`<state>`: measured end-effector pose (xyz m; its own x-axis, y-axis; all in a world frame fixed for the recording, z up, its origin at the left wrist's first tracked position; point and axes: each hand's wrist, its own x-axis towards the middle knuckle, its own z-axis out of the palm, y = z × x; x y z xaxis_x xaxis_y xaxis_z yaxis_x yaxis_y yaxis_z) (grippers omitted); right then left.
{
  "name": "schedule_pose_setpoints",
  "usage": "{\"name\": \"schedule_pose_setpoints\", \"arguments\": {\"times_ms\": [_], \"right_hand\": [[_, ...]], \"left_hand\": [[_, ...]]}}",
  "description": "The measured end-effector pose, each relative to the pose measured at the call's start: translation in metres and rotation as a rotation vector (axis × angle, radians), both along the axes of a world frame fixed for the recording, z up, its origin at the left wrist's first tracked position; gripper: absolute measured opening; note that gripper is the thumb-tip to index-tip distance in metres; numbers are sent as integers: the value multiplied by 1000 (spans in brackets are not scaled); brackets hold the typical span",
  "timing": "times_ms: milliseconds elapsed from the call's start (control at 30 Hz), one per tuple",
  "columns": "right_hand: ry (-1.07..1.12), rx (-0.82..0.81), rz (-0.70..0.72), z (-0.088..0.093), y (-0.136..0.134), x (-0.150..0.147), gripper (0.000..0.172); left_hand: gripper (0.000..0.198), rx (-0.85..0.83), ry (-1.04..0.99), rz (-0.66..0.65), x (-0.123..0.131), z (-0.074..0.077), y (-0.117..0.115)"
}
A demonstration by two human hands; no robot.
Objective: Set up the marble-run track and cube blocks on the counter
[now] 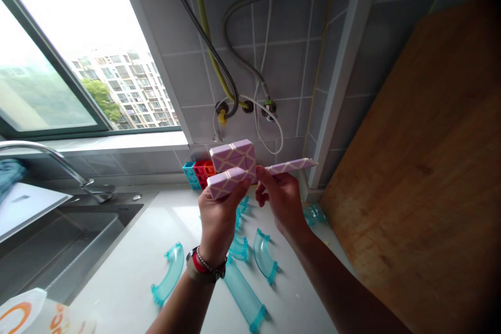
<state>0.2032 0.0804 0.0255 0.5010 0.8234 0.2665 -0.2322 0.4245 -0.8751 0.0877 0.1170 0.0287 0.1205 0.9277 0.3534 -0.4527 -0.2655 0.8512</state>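
A pink twisty snake puzzle with pale diagonal seams is raised above the white counter, partly folded into a blocky shape. Its lower left block lies in the grip of my left hand, the thumb pressed on its face. My right hand pinches the puzzle near its middle, where a straight arm of it points right. Fingers cover part of that joint. Below the hands lie teal see-through track pieces: a curved one, another curved one and a straight one.
Teal, red and orange blocks stand against the wall behind the puzzle. A sink with a faucet is at left, and a paper cup or bag at lower left. A wooden board leans at right. Hoses hang on the tiles.
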Motion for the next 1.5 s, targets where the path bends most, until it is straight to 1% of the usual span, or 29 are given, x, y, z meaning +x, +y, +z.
{"name": "schedule_pose_setpoints", "arguments": {"times_ms": [67, 133, 233, 333, 433, 500, 533, 567, 633, 667, 733, 867, 933, 1067, 1100, 1133, 1233, 1300, 1367, 1500], "right_hand": [[-83, -22, -28, 1, -3, 0, 42], [-182, 1, -37, 2, -6, 0, 41], [-326, 113, -29, 5, -9, 2, 38], [-357, 219, 39, 6, -10, 8, 35], [-334, 281, 125, 5, -10, 17, 36], [-400, 280, 82, 5, -10, 22, 31], [-451, 263, 24, 4, -11, 23, 26], [-499, 239, -45, 4, -11, 23, 22], [-553, 189, -163, 5, -13, 20, 19], [-560, 172, -191, 6, -14, 18, 20], [-563, 156, -203, 10, -17, 13, 21], [-582, 120, -193, 18, -22, 9, 23], [-586, 77, -172, 19, -23, 11, 27], [-573, 18, -129, 20, -22, 18, 34], [-573, 19, -113, 20, -22, 19, 35], [-568, 29, -91, 20, -22, 20, 35], [-480, 90, 37, 21, -20, 19, 35], [-373, 118, 130, 20, -19, 17, 36], [-289, 94, 168, 20, -17, 16, 37], [-273, 15, 137, 20, -16, 19, 39]], "left_hand": [[29, -6, -24, -9, -1, 3, 0], [29, -39, -72, -38, -5, 9, 1], [28, -117, -111, -168, -14, 21, 4], [26, -184, -74, -323, -24, 29, 8], [25, -242, -27, -421, -31, 31, 10], [26, -268, 8, -451, -31, 30, 9], [27, -267, 24, -441, -30, 29, 8], [27, -249, 36, -405, -29, 29, 6], [29, -172, 51, -280, -26, 28, 3], [30, -129, 56, -221, -26, 28, 1], [31, -77, 76, -162, -26, 29, -1], [32, -63, 131, -164, -30, 31, 1], [33, -20, 180, -140, -32, 31, 2], [35, 143, 291, -4, -33, 30, -1], [35, 145, 278, -4, -33, 30, -1], [34, 122, 247, -33, -33, 29, 0], [33, -21, 170, -225, -34, 31, 3], [33, -88, 158, -307, -36, 32, 5], [33, -88, 183, -324, -38, 32, 6], [35, 2, 255, -251, -37, 31, 5]]}}
